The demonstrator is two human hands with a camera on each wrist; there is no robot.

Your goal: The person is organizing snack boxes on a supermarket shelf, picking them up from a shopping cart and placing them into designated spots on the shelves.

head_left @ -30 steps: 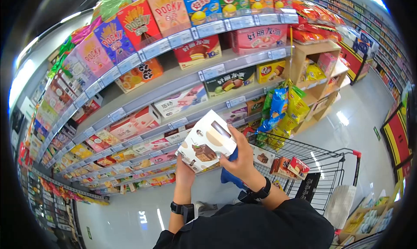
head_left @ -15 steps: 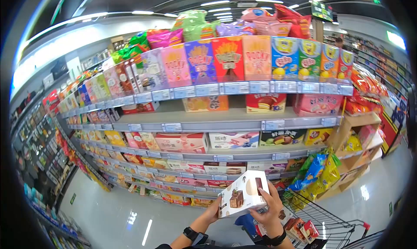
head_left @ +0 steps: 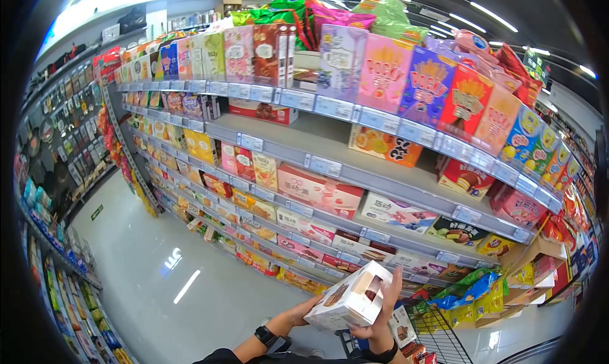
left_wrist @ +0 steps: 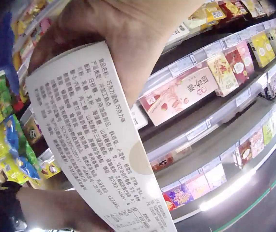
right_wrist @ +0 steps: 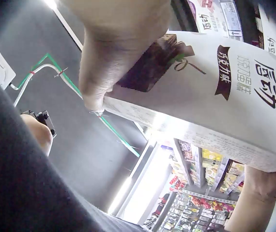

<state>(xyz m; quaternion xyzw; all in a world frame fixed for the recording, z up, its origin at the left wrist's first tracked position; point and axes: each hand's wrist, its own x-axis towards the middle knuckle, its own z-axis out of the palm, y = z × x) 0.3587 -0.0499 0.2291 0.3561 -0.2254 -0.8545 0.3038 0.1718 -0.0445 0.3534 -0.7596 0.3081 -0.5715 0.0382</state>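
One white box [head_left: 347, 298] is held up between both hands, on the near side of a store shelf [head_left: 298, 135] and to the left of a wire cart [head_left: 438, 326]. The box is tilted. Its left end is gripped by the left hand [head_left: 299, 313], the fingers of which are partly hidden by the box. Its right side is gripped by the right hand [head_left: 382, 318], the fingers being laid along the side and the thumb set against the near edge. A window is cut in the box, and something brown is seen inside. One face is covered with small print, as read in the left wrist view; on another, a chocolate cake is pictured.

A black wristband [head_left: 266, 336] is worn on the left wrist. In the cart, a white carton [head_left: 401, 327] and red packs [head_left: 419, 353] are carried.

On the upper tier of the shelf, Pocky packs [head_left: 385, 72] are stood upright, and bags [head_left: 387, 13] are piled above them. A pink box [head_left: 320, 191] is placed lower down. Blue, green and yellow bags [head_left: 472, 294] are hung at the right. At the far left, goods are displayed on a dark rack [head_left: 70, 129], with glossy floor [head_left: 158, 281] seen between.
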